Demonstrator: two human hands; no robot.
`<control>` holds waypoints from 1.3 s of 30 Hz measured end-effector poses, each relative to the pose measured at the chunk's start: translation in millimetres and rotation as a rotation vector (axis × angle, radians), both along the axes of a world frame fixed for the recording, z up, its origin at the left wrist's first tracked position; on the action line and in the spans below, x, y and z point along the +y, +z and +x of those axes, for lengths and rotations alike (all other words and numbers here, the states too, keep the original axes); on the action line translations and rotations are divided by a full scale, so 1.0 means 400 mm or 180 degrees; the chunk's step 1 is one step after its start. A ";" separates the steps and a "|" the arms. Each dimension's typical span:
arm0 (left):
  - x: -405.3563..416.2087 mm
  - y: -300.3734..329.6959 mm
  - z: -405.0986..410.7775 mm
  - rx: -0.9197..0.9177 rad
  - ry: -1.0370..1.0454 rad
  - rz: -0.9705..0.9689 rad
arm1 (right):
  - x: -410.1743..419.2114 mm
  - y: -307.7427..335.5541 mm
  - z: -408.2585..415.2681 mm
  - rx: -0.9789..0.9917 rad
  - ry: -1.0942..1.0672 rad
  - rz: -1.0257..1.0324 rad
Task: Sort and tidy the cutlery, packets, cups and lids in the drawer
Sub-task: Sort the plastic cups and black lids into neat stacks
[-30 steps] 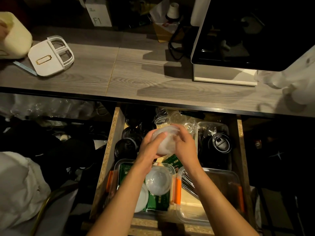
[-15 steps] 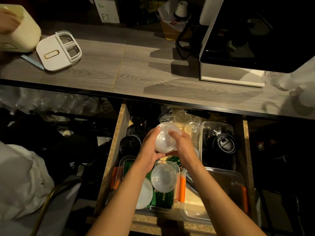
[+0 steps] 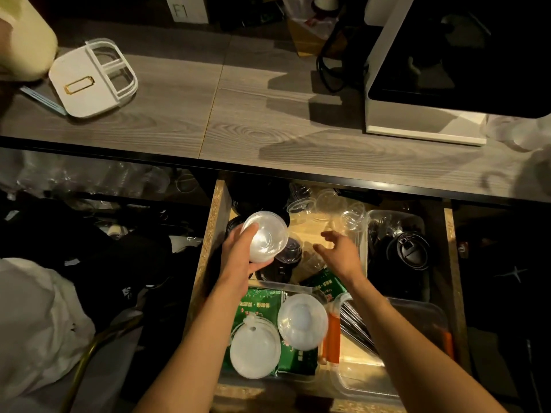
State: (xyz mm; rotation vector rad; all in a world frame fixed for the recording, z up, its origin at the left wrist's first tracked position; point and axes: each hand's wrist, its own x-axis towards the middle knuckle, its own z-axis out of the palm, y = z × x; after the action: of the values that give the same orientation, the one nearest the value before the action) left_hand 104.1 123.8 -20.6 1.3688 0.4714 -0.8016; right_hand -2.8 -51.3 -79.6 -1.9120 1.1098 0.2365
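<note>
The open drawer [image 3: 221,201] sits below the counter edge. My left hand [image 3: 238,254] grips a stack of clear dome lids [image 3: 265,235] over the drawer's left side. My right hand [image 3: 340,253] hovers open beside it, fingers spread, holding nothing. Under my hands lie dark lids [image 3: 286,257] and clear small cups [image 3: 328,201] at the back. A front tray [image 3: 268,283] holds green packets [image 3: 259,304], a flat white lid [image 3: 255,351] and a clear dome lid [image 3: 302,321]. The right front tray [image 3: 429,311] holds dark cutlery [image 3: 354,323].
A clear bin [image 3: 414,216] at the drawer's back right holds black lids [image 3: 408,251]. On the wooden counter [image 3: 238,120] lie a white container lid [image 3: 89,81] and a white appliance [image 3: 447,67]. Dark clutter and white cloth [image 3: 32,317] lie left of the drawer.
My right hand has let go of the clear lids and moved right, opening. My left hand keeps the stack and has shifted left.
</note>
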 end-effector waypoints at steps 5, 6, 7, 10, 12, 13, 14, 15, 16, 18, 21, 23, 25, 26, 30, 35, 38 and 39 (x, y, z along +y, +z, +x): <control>0.009 -0.029 0.015 0.0094 -0.0027 0.0032 | 0.013 -0.057 0.014 0.0708 0.1355 -0.0588; 0.009 -0.033 0.016 0.0114 -0.0043 0.0022 | 0.014 -0.065 0.015 0.0753 0.1471 -0.0660; 0.009 -0.035 0.016 0.0139 -0.0055 0.0019 | 0.016 -0.072 0.012 0.0764 0.1520 -0.0694; 0.012 -0.038 0.014 0.0199 -0.0037 0.0012 | 0.016 -0.077 -0.002 0.0580 0.1270 -0.0584; 0.012 -0.035 0.012 0.0177 -0.0077 -0.0009 | 0.012 -0.046 -0.009 0.0386 0.0885 -0.0587; 0.010 -0.031 0.010 0.0155 -0.0109 -0.0031 | 0.010 -0.024 -0.013 0.0244 0.0632 -0.0625; 0.006 -0.027 0.008 0.0148 -0.0131 -0.0054 | 0.011 0.004 -0.016 0.0019 0.0343 -0.0646; 0.002 -0.021 0.007 0.0167 -0.0135 -0.0072 | 0.015 0.033 -0.017 -0.0284 0.0027 -0.0618; -0.003 -0.014 0.004 0.0205 -0.0122 -0.0086 | 0.022 0.064 -0.018 -0.0640 -0.0287 -0.0539; -0.014 -0.005 -0.002 0.0284 -0.0113 -0.0077 | 0.041 0.125 -0.015 -0.1278 -0.0762 -0.0233; -0.032 0.008 -0.015 0.0298 -0.0195 0.0029 | 0.078 0.213 -0.009 -0.1996 -0.0925 0.0292; -0.043 0.018 -0.025 0.0299 -0.0265 0.0043 | 0.096 0.245 -0.006 -0.2253 -0.0769 0.0453; -0.053 0.031 -0.036 0.0321 -0.0318 -0.0032 | 0.110 0.249 -0.008 -0.2274 -0.0517 0.0473; -0.056 0.035 -0.041 0.0317 -0.0341 -0.0077 | 0.115 0.245 -0.009 -0.2207 -0.0380 0.0431; -0.062 0.049 -0.061 0.0290 -0.0502 -0.0196 | 0.124 0.219 -0.022 -0.1784 0.0024 0.0189; -0.060 0.069 -0.085 0.0248 -0.0706 -0.0232 | 0.126 0.218 -0.053 -0.1794 0.0136 0.0290; -0.059 0.080 -0.100 0.0083 -0.0930 -0.0383 | 0.117 0.233 -0.076 -0.1888 0.0176 0.0469; -0.060 0.084 -0.106 0.0050 -0.0941 -0.0420 | 0.110 0.242 -0.083 -0.1971 0.0141 0.0637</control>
State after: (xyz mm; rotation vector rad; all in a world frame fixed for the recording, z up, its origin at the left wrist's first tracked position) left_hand 61.7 99.9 13.0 1.3260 0.2249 -1.0663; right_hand -36.0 -7.2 17.2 -1.6615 0.6024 -0.2072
